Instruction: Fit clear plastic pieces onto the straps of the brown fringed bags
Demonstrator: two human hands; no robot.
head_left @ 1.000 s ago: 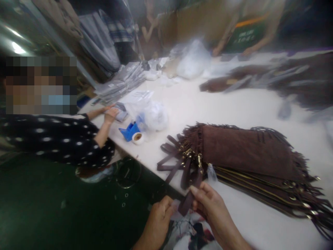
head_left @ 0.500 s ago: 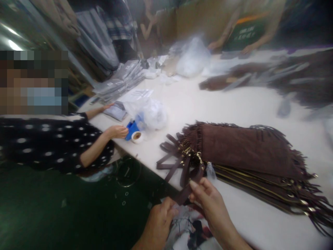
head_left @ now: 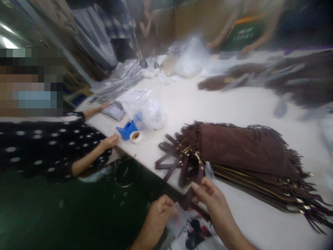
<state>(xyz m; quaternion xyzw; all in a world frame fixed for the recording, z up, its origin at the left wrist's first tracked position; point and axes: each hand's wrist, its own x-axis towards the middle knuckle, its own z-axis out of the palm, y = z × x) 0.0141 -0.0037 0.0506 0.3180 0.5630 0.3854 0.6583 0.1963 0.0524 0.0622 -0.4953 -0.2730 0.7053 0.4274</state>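
A small translucent plastic bag (head_left: 178,219) is pinched between the fingers of my left hand (head_left: 159,217), low in the middle of the head view. My right hand (head_left: 214,205) grips a brown strap (head_left: 189,198) close beside it. That strap runs up to a gold clasp (head_left: 198,158) at the left end of a stack of fringed brown bags (head_left: 241,149). More straps loop out from the same end, near gold hardware. Another clear plastic piece (head_left: 208,171) hangs by the clasp. Part of the strap is hidden by my right fingers.
The white table (head_left: 179,104) carries a blue tape dispenser (head_left: 129,131), a crumpled clear bag (head_left: 153,114) and grey packets (head_left: 122,78). A co-worker in a dotted top (head_left: 47,142) stands at the left edge. More brown goods (head_left: 299,76) lie far right. Another person (head_left: 247,34) works opposite.
The plastic bag now shows in my left hand, which has come away from the strap's end. The co-worker's near hand has drawn back left from the blue tape dispenser.
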